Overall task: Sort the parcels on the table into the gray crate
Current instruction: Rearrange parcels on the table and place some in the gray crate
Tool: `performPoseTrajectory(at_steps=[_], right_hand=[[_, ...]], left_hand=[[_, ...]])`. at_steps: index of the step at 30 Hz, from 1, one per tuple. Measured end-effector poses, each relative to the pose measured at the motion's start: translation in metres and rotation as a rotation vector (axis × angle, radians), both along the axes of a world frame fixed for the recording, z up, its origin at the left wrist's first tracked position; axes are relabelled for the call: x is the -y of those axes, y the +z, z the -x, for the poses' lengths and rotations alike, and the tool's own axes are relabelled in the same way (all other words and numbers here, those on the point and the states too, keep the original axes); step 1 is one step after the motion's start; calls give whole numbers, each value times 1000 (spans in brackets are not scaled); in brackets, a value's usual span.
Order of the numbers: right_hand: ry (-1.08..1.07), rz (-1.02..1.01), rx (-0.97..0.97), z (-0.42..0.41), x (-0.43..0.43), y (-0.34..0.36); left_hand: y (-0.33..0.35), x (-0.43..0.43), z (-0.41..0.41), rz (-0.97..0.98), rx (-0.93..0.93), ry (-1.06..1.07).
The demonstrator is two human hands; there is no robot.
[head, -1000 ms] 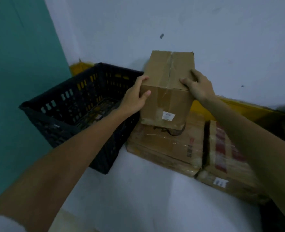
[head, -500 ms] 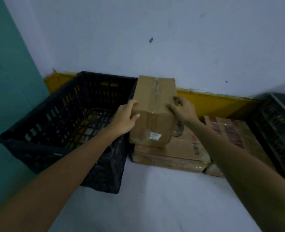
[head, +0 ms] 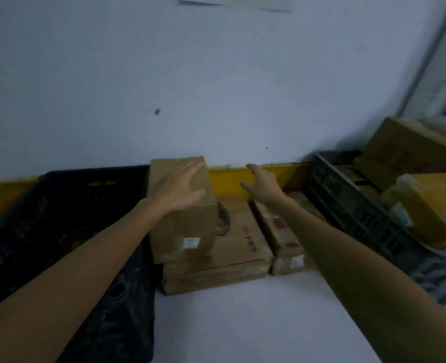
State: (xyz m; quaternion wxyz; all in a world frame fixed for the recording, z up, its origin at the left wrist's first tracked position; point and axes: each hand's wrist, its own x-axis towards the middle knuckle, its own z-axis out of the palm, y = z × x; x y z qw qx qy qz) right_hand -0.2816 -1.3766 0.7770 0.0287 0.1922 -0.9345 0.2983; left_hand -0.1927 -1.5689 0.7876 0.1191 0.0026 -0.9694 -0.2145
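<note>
**Upright parcel on the stack, both hands open**

The upright parcel [head: 182, 231] stands on a flat parcel [head: 243, 247], which lies on the white table [head: 243, 323] close to the wall. The left hand [head: 181, 188] lies over the upright parcel's top face. Its fingers are straight and spread wide and grip nothing; firm contact cannot be confirmed. The right hand [head: 262, 183] hovers to the right of the upright parcel and clear of it, with fingers loosely extended and holding nothing.

A second flat parcel [head: 277, 226] lies to the right of the upright parcel, side by side with the one beneath it. A dark crate [head: 72, 218] sits immediately left of the upright parcel. The gray crate [head: 360, 208] sits well to its right, with a brown parcel [head: 410, 153] and a yellow-wrapped parcel [head: 431, 208] showing above its rim.
</note>
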Motion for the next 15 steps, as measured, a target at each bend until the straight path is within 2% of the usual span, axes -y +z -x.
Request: performPoseTrajectory(at_steps=[4, 8, 11, 15], right_hand=[[-225, 113, -109, -11, -93, 40], [-441, 55, -164, -41, -195, 69], [-664, 98, -180, -71, -266, 85], [-882, 125, -190, -105, -341, 86]], left_hand=[[16, -84, 33, -110, -54, -201], [27, -182, 48, -177, -41, -429], [35, -249, 49, -169, 0, -603], [42, -324, 44, -158, 14, -736]])
